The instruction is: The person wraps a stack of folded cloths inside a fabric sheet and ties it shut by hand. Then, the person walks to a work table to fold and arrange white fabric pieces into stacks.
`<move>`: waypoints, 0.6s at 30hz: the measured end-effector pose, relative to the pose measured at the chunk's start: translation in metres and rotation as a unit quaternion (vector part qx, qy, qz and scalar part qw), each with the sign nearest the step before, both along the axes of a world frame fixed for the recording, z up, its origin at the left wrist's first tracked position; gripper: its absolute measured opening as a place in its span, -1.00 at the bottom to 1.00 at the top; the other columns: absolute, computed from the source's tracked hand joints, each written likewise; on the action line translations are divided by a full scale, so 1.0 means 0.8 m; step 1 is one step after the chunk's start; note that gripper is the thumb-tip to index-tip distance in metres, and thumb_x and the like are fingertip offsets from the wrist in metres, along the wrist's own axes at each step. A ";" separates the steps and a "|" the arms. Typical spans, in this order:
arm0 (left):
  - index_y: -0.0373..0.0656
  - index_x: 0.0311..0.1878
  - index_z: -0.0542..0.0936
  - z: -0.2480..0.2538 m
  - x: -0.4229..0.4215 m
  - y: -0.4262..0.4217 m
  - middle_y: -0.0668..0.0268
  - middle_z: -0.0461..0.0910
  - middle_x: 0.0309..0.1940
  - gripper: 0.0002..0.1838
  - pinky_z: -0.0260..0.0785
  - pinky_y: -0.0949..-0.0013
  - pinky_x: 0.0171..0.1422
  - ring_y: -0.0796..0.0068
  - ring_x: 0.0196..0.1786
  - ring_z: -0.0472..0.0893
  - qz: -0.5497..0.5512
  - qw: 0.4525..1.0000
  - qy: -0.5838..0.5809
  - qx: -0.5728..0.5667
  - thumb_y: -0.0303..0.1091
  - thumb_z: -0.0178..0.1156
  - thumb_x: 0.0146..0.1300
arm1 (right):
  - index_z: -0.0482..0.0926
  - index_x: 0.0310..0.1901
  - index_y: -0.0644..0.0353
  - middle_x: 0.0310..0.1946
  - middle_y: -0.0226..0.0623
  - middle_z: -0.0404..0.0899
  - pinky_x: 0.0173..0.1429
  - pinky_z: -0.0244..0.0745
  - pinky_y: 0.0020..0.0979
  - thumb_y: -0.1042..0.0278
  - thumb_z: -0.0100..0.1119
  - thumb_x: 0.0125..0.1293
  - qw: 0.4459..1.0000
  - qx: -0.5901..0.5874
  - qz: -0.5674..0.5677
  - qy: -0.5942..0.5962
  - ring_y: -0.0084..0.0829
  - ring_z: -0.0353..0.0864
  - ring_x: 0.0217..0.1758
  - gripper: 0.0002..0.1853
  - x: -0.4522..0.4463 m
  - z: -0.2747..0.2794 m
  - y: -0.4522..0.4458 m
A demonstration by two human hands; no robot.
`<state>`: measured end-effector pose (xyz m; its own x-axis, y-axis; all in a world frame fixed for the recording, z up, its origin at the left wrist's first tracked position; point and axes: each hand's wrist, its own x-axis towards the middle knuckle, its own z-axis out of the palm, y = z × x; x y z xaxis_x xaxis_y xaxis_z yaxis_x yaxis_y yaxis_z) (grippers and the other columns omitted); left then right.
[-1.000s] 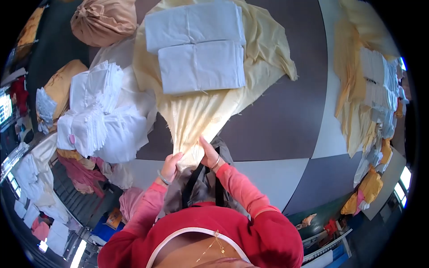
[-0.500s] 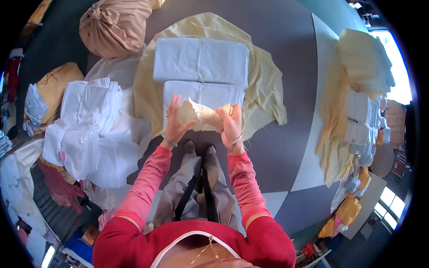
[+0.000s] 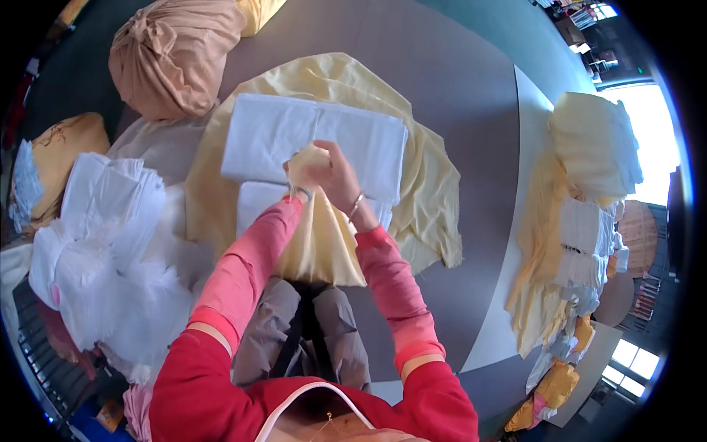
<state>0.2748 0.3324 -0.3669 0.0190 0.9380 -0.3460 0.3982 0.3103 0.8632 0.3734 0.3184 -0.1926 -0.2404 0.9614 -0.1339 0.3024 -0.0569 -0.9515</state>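
Two folded white cloth bundles (image 3: 269,136), the upper one fully in view, lie on a spread pale yellow cloth (image 3: 431,199). Over them, my left hand (image 3: 303,175) is closed on a gathered part of the yellow cloth. My right hand (image 3: 340,180) grips the same gathered part from the other side, thumb up, close against the left. Below my hands the cloth falls in folds toward my knees, partly covering the nearer bundle. Some fingers of both hands are hidden by the cloth and by each other.
A tied tan cloth sack (image 3: 173,62) sits at the upper left. White fabric piles (image 3: 110,236) lie to my left. On the right, a pale yellow bundle (image 3: 596,147) stands beside stacked white cloth (image 3: 585,239). The floor (image 3: 479,132) is grey.
Both hands have moved forward and come together over the bundles. The yellow cloth's near edge is now drawn up, hanging from them. The view has shifted, and the bundles sit lower in it.
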 end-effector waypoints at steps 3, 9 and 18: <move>0.10 -0.03 0.46 -0.048 0.000 0.062 0.30 0.13 0.22 -0.68 -0.25 -0.13 0.26 0.38 0.31 0.03 -0.135 0.917 0.374 0.026 -0.25 -0.13 0.15 | 0.26 0.06 0.23 -0.29 -0.21 0.53 -0.24 0.41 -0.51 0.48 0.07 0.12 0.996 -0.040 -0.037 0.071 -0.50 0.52 -0.27 -0.56 0.069 -0.103 0.036; -0.05 -0.18 0.46 -0.170 0.022 0.150 0.29 -0.07 0.32 -0.75 -0.44 -0.14 0.32 0.34 0.38 -0.15 -0.233 0.871 0.350 0.255 -0.24 -0.07 0.09 | 0.39 -0.07 0.23 -0.38 -0.23 0.56 -0.19 0.44 -0.49 0.45 0.07 0.13 0.986 -0.012 -0.149 -0.069 -0.50 0.55 -0.30 -0.70 0.217 -0.248 0.158; -0.08 -0.33 0.45 -0.201 0.016 0.148 0.29 0.13 0.25 -0.84 -0.21 -0.10 0.28 0.30 0.33 0.03 -0.221 0.886 0.316 0.256 -0.31 0.03 -0.02 | 0.52 -0.14 0.08 -0.03 -0.12 0.42 0.17 0.19 -0.30 0.27 0.17 -0.02 0.953 0.054 -0.025 -0.296 -0.16 0.30 0.12 -0.66 0.168 -0.451 0.436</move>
